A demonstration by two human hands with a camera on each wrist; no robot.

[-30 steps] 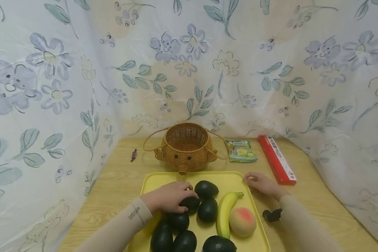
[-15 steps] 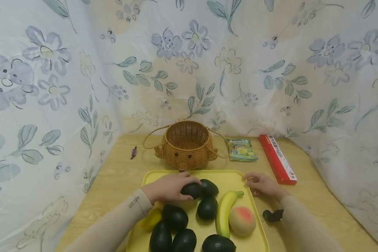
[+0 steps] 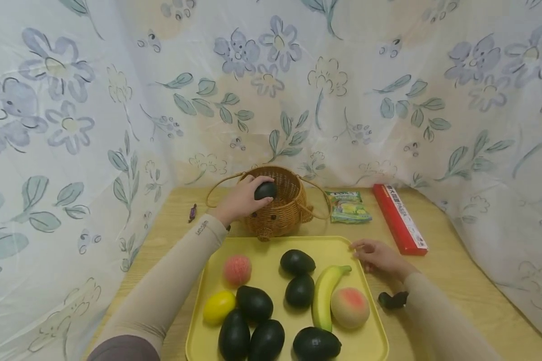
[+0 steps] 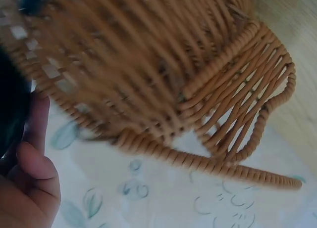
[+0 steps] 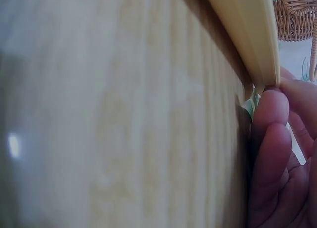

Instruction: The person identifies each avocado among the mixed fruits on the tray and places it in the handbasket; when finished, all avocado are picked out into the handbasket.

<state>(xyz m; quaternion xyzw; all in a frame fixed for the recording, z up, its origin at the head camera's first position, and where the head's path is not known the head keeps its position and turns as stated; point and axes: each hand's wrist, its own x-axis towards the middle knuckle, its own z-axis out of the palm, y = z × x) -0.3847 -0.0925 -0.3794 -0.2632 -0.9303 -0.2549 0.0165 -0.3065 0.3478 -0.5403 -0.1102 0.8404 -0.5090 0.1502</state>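
Observation:
My left hand holds a dark green avocado at the mouth of the wicker basket, overlapping its rim in the head view. In the left wrist view, the avocado shows dark at the left edge beside the woven basket. At the far right corner of the yellow tray, my right hand pinches the rim, fingers curled. The right wrist view has those fingers right at the tray's edge. Several avocados lie on the tray.
Also on the tray are a banana, a peach, a lemon and a pink round fruit. Around it lie a purple-wrapped candy, a green snack bag, a red pasta box and a small black object.
My left hand has lifted an avocado off the tray and carried it forward to the basket, uncovering the pink fruit and the lemon. The right hand has stayed at the tray's corner.

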